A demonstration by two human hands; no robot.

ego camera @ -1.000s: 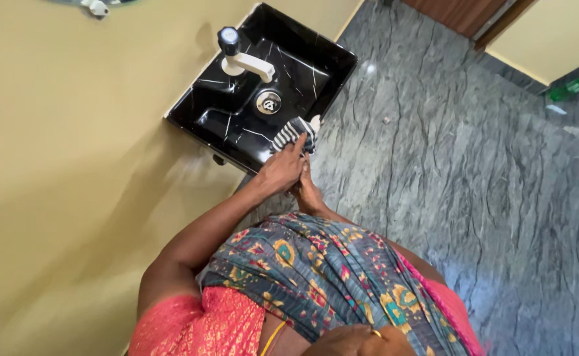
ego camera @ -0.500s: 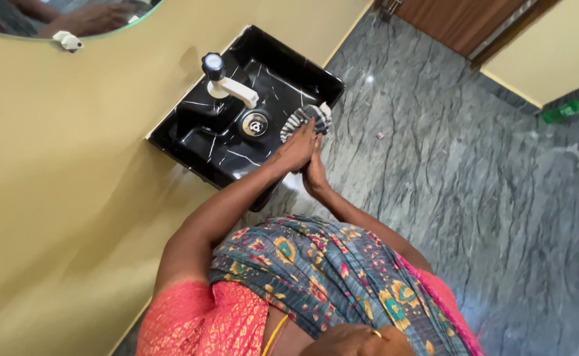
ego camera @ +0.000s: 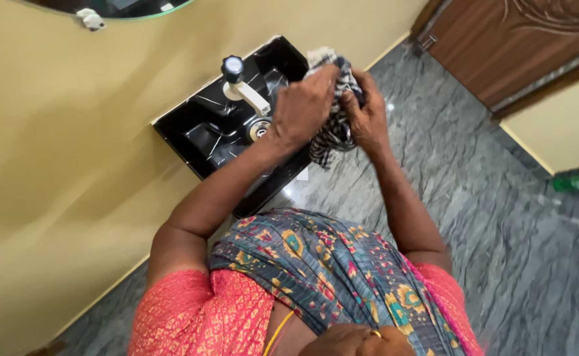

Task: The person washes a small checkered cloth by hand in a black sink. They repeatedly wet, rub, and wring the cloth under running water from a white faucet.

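A plain yellow wall filled the left, with the lower edge of a round mirror and its small white clip at the top. Fixed to that wall was a glossy black rectangular basin with white marble veins, a white tap with a black knob standing at its back and a round metal drain below the spout. Above the basin's outer edge the left hand was closed around a bunched grey-and-white striped cloth, hiding part of the bowl beneath it. Just beside it the right hand gripped the same cloth from the other side, a loose end hanging down between the two. Further right lay grey veined stone floor, then a brown wooden door, and a green bottle lying on the floor at the wall's foot.
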